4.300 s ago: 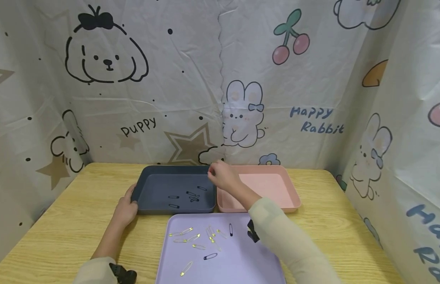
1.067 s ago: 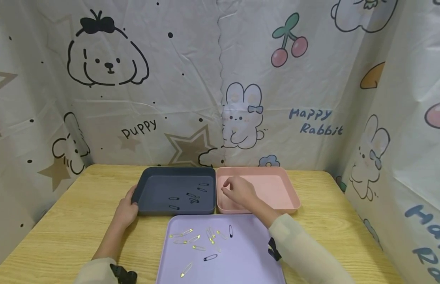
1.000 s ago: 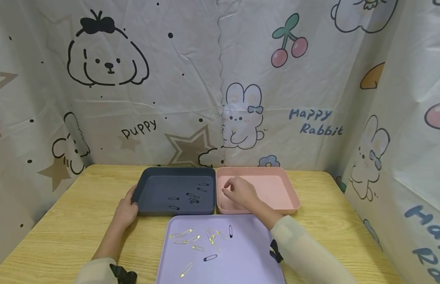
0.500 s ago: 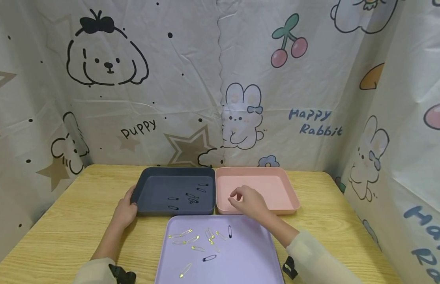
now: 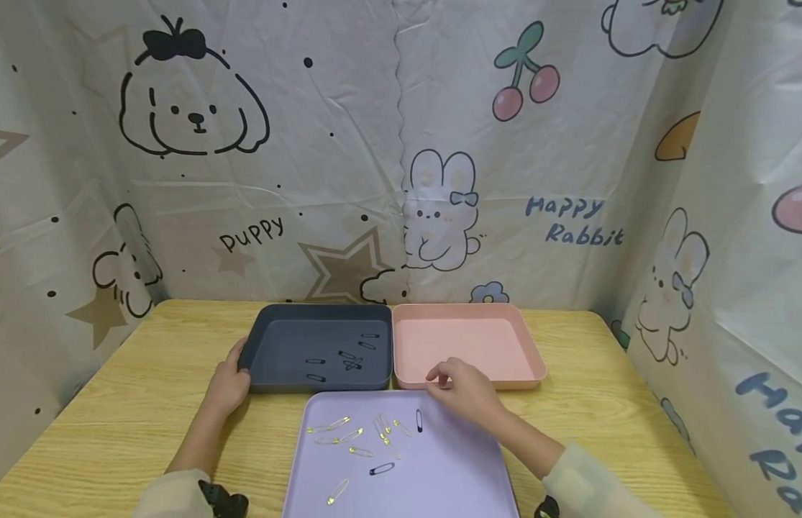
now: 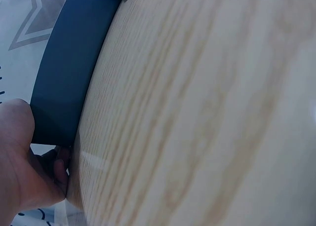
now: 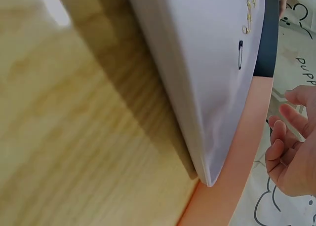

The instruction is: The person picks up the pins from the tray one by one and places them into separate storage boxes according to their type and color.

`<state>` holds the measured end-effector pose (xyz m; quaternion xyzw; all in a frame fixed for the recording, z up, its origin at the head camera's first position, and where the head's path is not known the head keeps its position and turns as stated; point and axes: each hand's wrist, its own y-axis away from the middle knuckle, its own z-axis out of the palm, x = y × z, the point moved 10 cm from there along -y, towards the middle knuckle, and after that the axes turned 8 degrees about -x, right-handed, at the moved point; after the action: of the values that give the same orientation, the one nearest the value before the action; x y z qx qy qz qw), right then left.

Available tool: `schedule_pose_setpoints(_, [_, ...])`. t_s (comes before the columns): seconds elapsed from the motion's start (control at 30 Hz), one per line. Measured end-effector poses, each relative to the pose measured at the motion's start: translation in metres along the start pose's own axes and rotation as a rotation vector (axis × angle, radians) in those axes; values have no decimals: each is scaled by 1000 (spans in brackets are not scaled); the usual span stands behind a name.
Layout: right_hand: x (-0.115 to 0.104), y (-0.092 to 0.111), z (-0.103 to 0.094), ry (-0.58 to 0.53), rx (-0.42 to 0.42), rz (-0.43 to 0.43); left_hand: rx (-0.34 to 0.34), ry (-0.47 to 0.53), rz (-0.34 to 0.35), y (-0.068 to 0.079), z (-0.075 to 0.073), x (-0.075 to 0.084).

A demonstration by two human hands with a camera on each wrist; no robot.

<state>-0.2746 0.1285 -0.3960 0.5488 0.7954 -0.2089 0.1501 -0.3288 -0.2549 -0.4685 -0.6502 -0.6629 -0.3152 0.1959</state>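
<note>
Right grip (image 5: 467, 392) loosely bent, above lilac tray (image 5: 442, 485)

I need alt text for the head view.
A right hand hovers over the far edge of a lilac rectangular tray of gold and black safety pins; a left hand grips a dark blue rectangular tray of black ones, beside a pink rectangular tray.

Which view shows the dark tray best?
The head view shows nearly all of the dark tray, including black safety pins inside. The left wrist view shows only outer wall beside the left hand; right wrist, a short section beyond the purple tray.
</note>
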Motion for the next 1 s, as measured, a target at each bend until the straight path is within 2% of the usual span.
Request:
schedule_pose_setpoints(0.2, [-3, 10, 5, 8, -2, -28, -8, 3, -6, 2, -1, 3])
schedule_pose_setpoints(0.53, [-1, 22, 29, 73, -105, -47, -8, 8, 4, 1, 1, 1])
schedule_pose_setpoints(0.7, [0, 24, 38, 70, -148, -40, -5, 8, 9, 1, 0, 1])
schedule_pose_setpoints(1.0, [-4, 25, 44, 104, -154, -65, -9, 19, 2, 2, 1, 2])
